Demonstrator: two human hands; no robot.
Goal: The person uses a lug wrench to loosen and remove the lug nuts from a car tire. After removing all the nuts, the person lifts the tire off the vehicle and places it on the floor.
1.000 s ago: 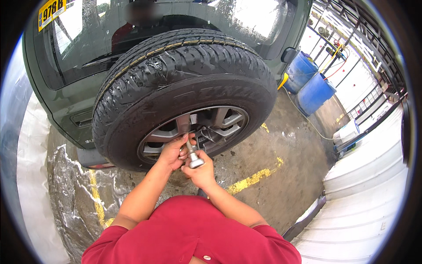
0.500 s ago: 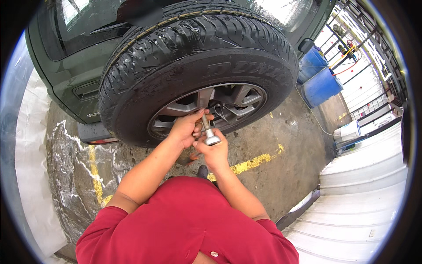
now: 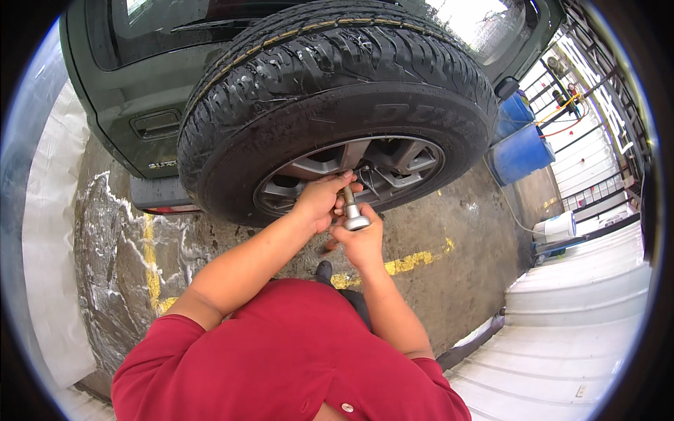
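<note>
Both of my hands meet in front of a spare tire (image 3: 309, 133) on the back of a dark green vehicle (image 3: 119, 88). A metal ratchet wrench (image 3: 357, 222), with a round silver head and a narrow extension or socket, is between them. My right hand (image 3: 363, 243) is closed around it just below the head. My left hand (image 3: 321, 201) pinches the narrow end, fingertips close to the grey spoked wheel (image 3: 319, 163). Palms and fingers partly hide the tool, and whether its tip touches the wheel I cannot tell.
Blue barrels (image 3: 521, 154) stand at the right, with a white bucket (image 3: 558, 226) nearer. A hose (image 3: 516, 216) trails along the wet concrete floor (image 3: 449, 281), which has yellow painted lines. White corrugated panels (image 3: 554, 316) border the right side; pale sheeting (image 3: 49, 259) borders the left.
The tire, vehicle and both hands sit slightly farther right in the picture. My grip on the ratchet wrench looks the same.
</note>
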